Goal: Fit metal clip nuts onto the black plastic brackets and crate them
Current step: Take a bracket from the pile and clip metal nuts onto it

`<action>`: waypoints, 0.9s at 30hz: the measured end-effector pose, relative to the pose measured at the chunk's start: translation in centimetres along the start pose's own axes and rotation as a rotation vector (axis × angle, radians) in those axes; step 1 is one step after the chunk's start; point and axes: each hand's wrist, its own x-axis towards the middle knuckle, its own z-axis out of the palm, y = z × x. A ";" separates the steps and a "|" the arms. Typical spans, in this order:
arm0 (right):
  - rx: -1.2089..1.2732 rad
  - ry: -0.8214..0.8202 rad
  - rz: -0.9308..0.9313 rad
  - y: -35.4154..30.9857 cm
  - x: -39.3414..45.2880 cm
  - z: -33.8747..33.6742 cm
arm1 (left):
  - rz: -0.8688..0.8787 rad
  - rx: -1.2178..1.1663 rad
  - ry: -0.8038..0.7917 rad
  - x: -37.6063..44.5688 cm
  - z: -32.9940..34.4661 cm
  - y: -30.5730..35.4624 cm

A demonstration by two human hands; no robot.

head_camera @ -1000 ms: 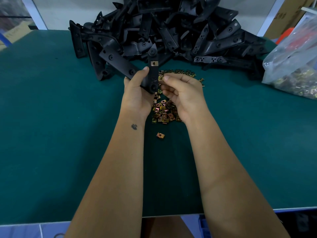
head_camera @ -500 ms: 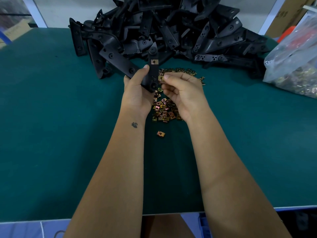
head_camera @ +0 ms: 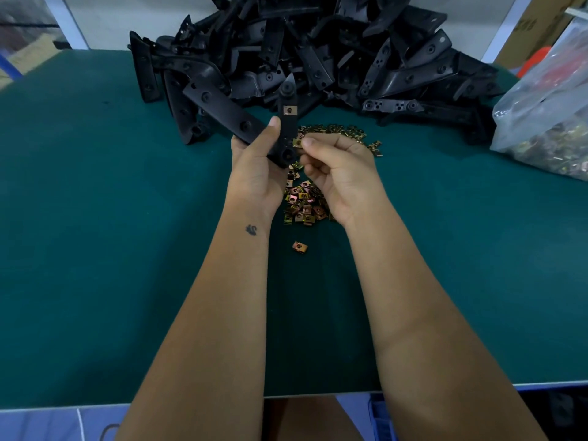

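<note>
The person stands at a green work table (head_camera: 95,249). The left hand (head_camera: 254,167) grips a black plastic bracket (head_camera: 288,128), fingers and thumb wrapped round its lower portion, holding it upright above the loose heap of clip nuts (head_camera: 304,202) on the table. One fitted clip nut (head_camera: 289,110) already sits on the upper part of the bracket, well above the heap. The right hand (head_camera: 337,167) pinches a second clip nut (head_camera: 297,142) between thumb and forefinger, touching the bracket's right edge, below the fitted one.

Step in hand, by my judgement: seating the second clip nut on the bracket. The next move calls for aligning the nut's open side with the bracket edge and pushing it on until its hole lies over the bracket's hole. The left hand must hold the bracket rigid against that push.

One stray clip nut (head_camera: 299,247) lies on the near side of the heap, apart from it. The pile of brackets (head_camera: 318,52) lies beyond the heap. A clear plastic bag (head_camera: 547,116), which appears to hold more metal parts, lies to the right of the heap, at the table edge.

No crate can be identified with certainty. No brand, label or legible writing is visible; dark marks on a cardboard box (head_camera: 537,27), beyond the heap and to its right, are too blurred to read.
</note>
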 end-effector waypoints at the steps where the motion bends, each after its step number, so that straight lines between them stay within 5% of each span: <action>1: 0.004 0.002 -0.008 0.0 0.0 0.0 | 0.005 0.000 -0.002 0.0 0.0 0.0; 27: -0.236 0.096 -0.145 0.3 -0.6 0.3 | 0.013 0.159 -0.048 -0.3 0.4 -0.6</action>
